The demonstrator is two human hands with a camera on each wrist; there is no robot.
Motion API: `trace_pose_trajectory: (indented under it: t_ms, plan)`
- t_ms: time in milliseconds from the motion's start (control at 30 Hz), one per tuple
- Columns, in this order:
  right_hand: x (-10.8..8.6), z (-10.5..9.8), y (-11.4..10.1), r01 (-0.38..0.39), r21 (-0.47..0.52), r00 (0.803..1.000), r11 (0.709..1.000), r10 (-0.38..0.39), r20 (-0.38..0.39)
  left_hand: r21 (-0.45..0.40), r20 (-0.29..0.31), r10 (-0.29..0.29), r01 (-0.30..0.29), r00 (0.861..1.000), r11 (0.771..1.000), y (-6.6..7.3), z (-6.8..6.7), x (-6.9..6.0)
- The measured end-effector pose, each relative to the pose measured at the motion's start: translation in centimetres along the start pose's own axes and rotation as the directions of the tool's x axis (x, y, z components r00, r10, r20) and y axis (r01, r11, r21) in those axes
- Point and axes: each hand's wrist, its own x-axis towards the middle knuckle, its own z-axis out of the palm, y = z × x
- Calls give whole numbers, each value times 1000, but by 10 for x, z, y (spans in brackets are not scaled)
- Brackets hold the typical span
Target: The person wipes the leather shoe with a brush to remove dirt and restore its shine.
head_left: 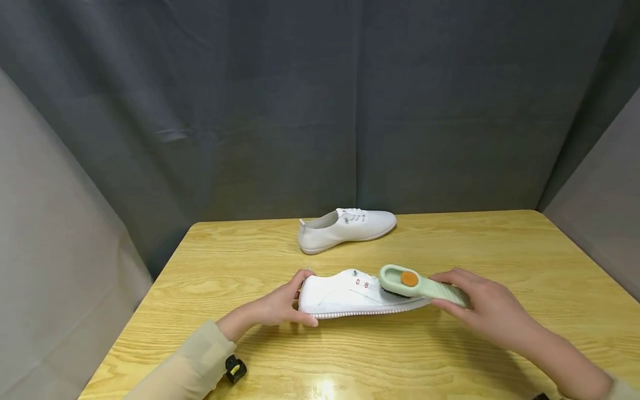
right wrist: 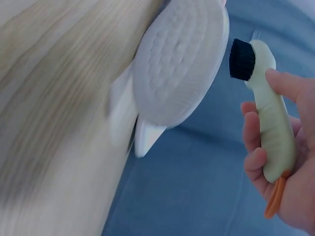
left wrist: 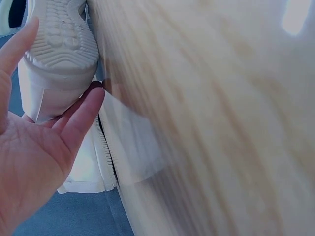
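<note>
My left hand [head_left: 280, 305] holds a white shoe [head_left: 332, 294] by its heel, thumb on the near side and fingers behind. The shoe is raised off the table, its toe pointing right. In the left wrist view its patterned sole [left wrist: 61, 42] shows beside the thumb. My right hand [head_left: 492, 305] grips the ribbed handle of a pale green shoe brush [head_left: 442, 291] with an orange button [head_left: 409, 278]. Its black bristles [right wrist: 242, 60] face the shoe's upper near the toe. The right wrist view shows a gap beside the sole's edge; whether the bristles touch, I cannot tell.
A second white shoe [head_left: 350, 230] with laces stands at the back of the wooden table [head_left: 225, 250], behind the held one. A dark grey curtain [head_left: 280, 111] hangs along the far edge. An orange loop [right wrist: 276, 196] hangs from the brush handle's end.
</note>
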Motion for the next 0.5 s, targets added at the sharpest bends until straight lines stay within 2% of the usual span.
trace_pose_trajectory:
  t_ms: [133,233,367,500]
  plan:
    - [3,4,-11,114,3,993,993,-114,3,3,-3,-12,12,1000,1000,0,1,1]
    - [4,5,-13,125,-9,992,992,-124,33,8,-6,-16,16,1000,1000,0,1,1]
    - [5,4,-6,28,8,995,1000,-29,92,11,-6,-19,19,1000,1000,0,1,1]
    - [5,0,11,-105,-12,987,994,105,125,1,-5,-20,20,1000,1000,1,1,0]
